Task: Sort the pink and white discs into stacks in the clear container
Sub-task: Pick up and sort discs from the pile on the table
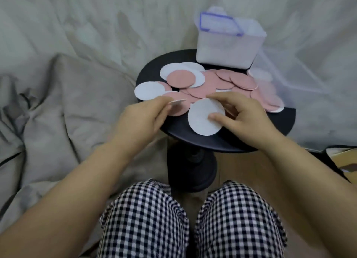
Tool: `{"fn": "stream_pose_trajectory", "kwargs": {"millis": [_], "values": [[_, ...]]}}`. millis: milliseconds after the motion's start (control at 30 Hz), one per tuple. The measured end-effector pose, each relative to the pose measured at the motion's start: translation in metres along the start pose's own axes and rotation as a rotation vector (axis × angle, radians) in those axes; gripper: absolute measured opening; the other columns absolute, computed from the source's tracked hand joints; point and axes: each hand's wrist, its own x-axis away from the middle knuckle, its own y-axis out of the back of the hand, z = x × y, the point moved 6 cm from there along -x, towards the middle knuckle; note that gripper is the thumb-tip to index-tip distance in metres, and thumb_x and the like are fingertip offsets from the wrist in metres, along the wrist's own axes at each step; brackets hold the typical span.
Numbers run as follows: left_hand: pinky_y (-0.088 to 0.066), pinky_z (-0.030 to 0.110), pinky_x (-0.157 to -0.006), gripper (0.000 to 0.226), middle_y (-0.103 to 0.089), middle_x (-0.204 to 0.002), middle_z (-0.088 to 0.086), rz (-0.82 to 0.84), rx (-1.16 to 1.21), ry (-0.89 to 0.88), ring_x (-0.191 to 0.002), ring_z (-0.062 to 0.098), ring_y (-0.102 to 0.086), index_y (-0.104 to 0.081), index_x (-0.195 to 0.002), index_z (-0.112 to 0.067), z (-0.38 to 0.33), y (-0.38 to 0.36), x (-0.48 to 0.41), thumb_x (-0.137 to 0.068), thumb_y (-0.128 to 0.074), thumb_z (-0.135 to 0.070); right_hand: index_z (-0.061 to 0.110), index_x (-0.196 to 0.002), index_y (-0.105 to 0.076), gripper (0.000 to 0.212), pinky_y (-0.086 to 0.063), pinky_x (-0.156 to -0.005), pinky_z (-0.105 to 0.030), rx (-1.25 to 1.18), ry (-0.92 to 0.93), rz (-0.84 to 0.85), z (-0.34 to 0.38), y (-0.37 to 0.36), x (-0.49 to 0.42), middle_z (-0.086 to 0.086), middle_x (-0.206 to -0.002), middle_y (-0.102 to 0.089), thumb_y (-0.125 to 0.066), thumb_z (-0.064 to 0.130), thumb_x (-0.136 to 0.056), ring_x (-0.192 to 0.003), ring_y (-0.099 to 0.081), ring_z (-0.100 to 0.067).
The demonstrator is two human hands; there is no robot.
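Holding a white disc (205, 117) in the right hand (245, 116): thumb pressed on its near face, the other fingers curled behind its far edge, closed on it. Tilted up off the round black table (278, 130), face turned toward the camera and a little left, lower rim at or just above the tabletop. Round, so no true long axis; only flat face against thin edge matters. Best kept pinched near the rim, turned flat, and laid face down onto its own colour so the stack builds square.

Pinching a second disc (178, 102) edge-on in the left hand (143, 118), fingertips narrow and closed on its near rim; white edge showing, pink underneath just behind, whether one piece or two cannot be told. Better to settle one disc before lifting another.

Beyond the hands, a loose overlapping pile of pink discs (226, 81) and white discs (148, 90) spread across the table, not yet sorted. Farther back, at the table's far edge, the clear container (226, 52), lid with blue rim propped open; contents too hazy to judge.
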Motion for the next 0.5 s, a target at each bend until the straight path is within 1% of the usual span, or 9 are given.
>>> {"fn": "stream_pose_trajectory", "kwargs": {"millis": [33, 67, 100, 167, 200, 267, 300, 400, 500], "values": [[-0.049, 0.034, -0.061, 0.035, -0.072, -0.088, 0.006, 0.007, 0.034, 0.043, -0.073, 0.026, -0.063, -0.066, -0.104, -0.016, 0.001, 0.0, 0.0, -0.089, -0.039, -0.034, 0.035, -0.111, -0.056, 0.034, -0.043, -0.094, -0.021, -0.032, -0.027, -0.005, 0.0, 0.001, 0.0, 0.026, -0.106, -0.054, -0.067, 0.018, -0.084, -0.108, -0.055, -0.008], [-0.051, 0.035, -0.062, 0.036, -0.072, -0.091, 0.004, 0.01, 0.071, 0.078, -0.075, 0.029, -0.065, -0.066, -0.105, -0.017, 0.002, 0.001, 0.0, -0.089, -0.038, -0.035, 0.038, -0.105, -0.057, 0.03, -0.044, -0.092, -0.017, -0.075, -0.068, -0.011, 0.0, 0.002, 0.0, 0.023, -0.105, -0.057, -0.066, 0.018, -0.084, -0.107, -0.056, -0.005], [-0.051, 0.035, -0.065, 0.035, -0.073, -0.094, 0.003, -0.001, 0.102, 0.107, -0.077, 0.029, -0.065, -0.066, -0.107, -0.018, 0.002, 0.002, 0.0, -0.09, -0.04, -0.033, 0.039, -0.098, -0.056, 0.026, -0.045, -0.084, -0.011, -0.132, -0.114, -0.016, 0.0, 0.003, 0.0, 0.02, -0.103, -0.06, -0.065, 0.018, -0.085, -0.101, -0.057, 0.0], [-0.047, 0.03, -0.069, 0.025, -0.072, -0.097, 0.0, -0.055, 0.164, 0.169, -0.079, 0.027, -0.064, -0.067, -0.108, -0.018, 0.001, 0.009, -0.001, -0.092, -0.049, -0.025, 0.033, -0.089, -0.053, 0.018, -0.042, -0.065, -0.004, -0.225, -0.179, -0.03, -0.001, 0.004, -0.002, 0.014, -0.097, -0.063, -0.063, 0.018, -0.086, -0.079, -0.059, 0.01], [-0.045, 0.026, -0.07, 0.021, -0.072, -0.097, 0.0, -0.092, 0.212, 0.208, -0.081, 0.025, -0.064, -0.068, -0.107, -0.017, 0.0, 0.013, -0.002, -0.092, -0.053, -0.021, 0.029, -0.087, -0.052, 0.015, -0.041, -0.062, -0.002, -0.23, -0.19, -0.042, -0.001, 0.006, -0.004, 0.012, -0.094, -0.063, -0.062, 0.018, -0.087, -0.072, -0.057, 0.013], [-0.046, 0.026, -0.076, 0.019, -0.071, -0.099, -0.003, -0.143, 0.332, 0.313, -0.088, 0.021, -0.064, -0.069, -0.105, -0.016, 0.0, 0.018, -0.006, -0.093, -0.055, -0.016, 0.024, -0.084, -0.053, 0.011, -0.041, -0.07, -0.001, -0.198, -0.2, -0.061, 0.001, 0.01, -0.01, 0.012, -0.092, -0.062, -0.062, 0.02, -0.087, -0.074, -0.055, 0.014], [-0.048, 0.031, -0.08, 0.019, -0.071, -0.099, -0.004, -0.152, 0.391, 0.374, -0.09, 0.02, -0.064, -0.068, -0.104, -0.016, 0.0, 0.018, -0.008, -0.093, -0.054, -0.016, 0.023, -0.082, -0.054, 0.009, -0.041, -0.072, -0.002, -0.191, -0.211, -0.073, 0.001, 0.012, -0.012, 0.011, -0.09, -0.062, -0.062, 0.021, -0.086, -0.076, -0.055, 0.012], [-0.051, 0.042, -0.085, 0.019, -0.072, -0.095, -0.002, -0.144, 0.532, 0.502, -0.092, 0.019, -0.065, -0.068, -0.102, -0.016, 0.001, 0.011, -0.014, -0.093, -0.051, -0.018, 0.02, -0.078, -0.058, 0.011, -0.043, -0.064, -0.008, -0.286, -0.269, -0.096, -0.001, 0.013, -0.017, 0.008, -0.082, -0.062, -0.064, 0.025, -0.085, -0.071, -0.054, -0.002], [-0.055, 0.044, -0.082, 0.017, -0.072, -0.085, -0.004, -0.085, 0.717, 0.591, -0.086, 0.018, -0.068, -0.067, -0.099, -0.017, -0.006, -0.004, -0.019, -0.094, -0.051, -0.017, 0.02, -0.076, -0.059, 0.013, -0.045, -0.068, -0.019, -0.377, -0.275, -0.109, -0.002, 0.01, -0.02, 0.008, -0.079, -0.061, -0.066, 0.025, -0.085, -0.075, -0.053, -0.009]]}}
